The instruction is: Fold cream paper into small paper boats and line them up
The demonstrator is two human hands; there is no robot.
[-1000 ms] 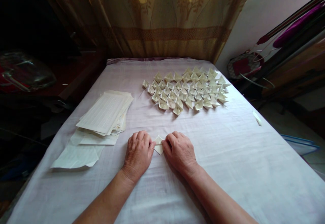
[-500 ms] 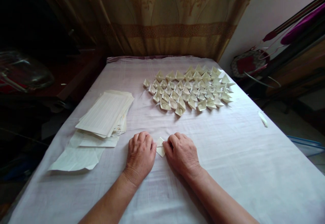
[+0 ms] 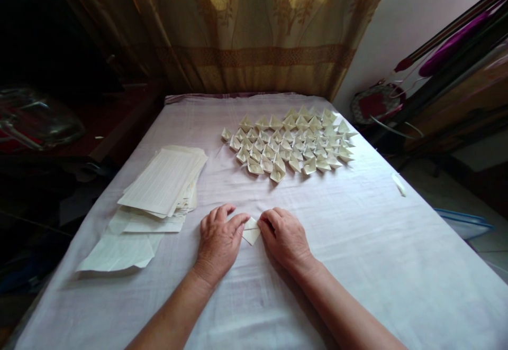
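Note:
A small diamond of folded paper [image 3: 251,236] lies on the cloth between my hands, with a crease or edge running across it. My left hand [image 3: 220,236] is at its left corner, the thumb on the paper and the index finger lifted a little above. At the right corner, my right hand [image 3: 283,236] pinches the paper with curled fingers. Beyond the hands stand many small folded paper boats [image 3: 278,171], set close together in rows. To the left is a stack of ruled paper sheets [image 3: 161,181], and a loose pale sheet [image 3: 115,249] sticks out beneath it.
A white cloth [image 3: 357,265] covers the table. Near its right edge lies a small white object [image 3: 399,185]. A gold curtain [image 3: 246,33] hangs behind the far edge. On the left is a dark red table [image 3: 130,112] bearing a clear plastic-looking item [image 3: 37,117].
My left thumb and index finger have loosened and spread slightly at the paper's left corner. The right hand keeps its pinch. The camera view has shifted slightly.

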